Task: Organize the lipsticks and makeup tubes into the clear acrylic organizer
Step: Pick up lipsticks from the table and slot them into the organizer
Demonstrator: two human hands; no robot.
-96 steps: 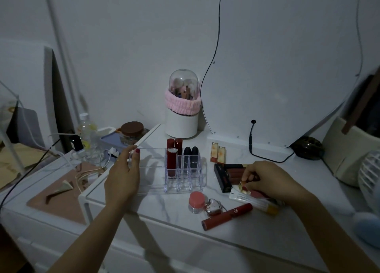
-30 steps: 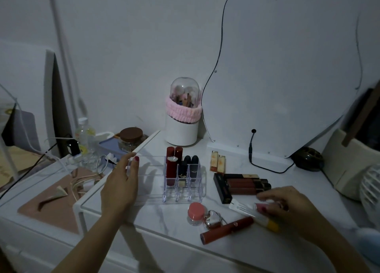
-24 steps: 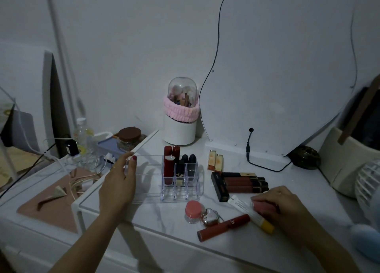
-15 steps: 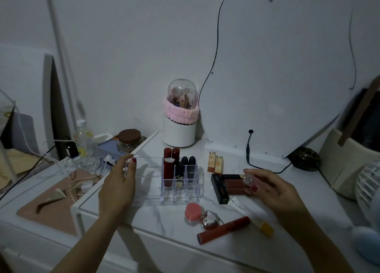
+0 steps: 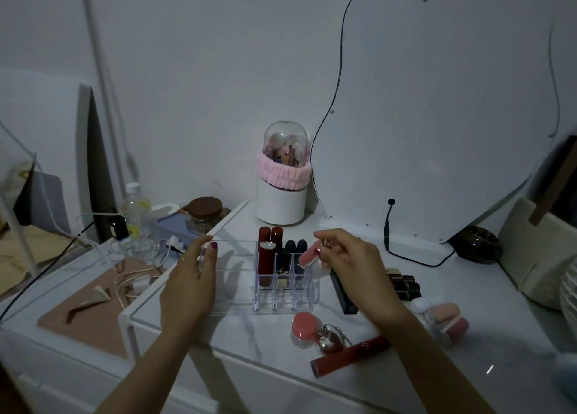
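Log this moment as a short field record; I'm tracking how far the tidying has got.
organizer: clear acrylic organizer on the white marble top, right-hand slots partly filled
inside: two red lipsticks upright; dark tubes beside them
left hand: left hand holds the organizer's left end
right hand: right hand pinches a pink tube, tilted over the right slots
still loose: red gloss tube lying near the front edge; pink-lidded jar; dark lipsticks lying to the right
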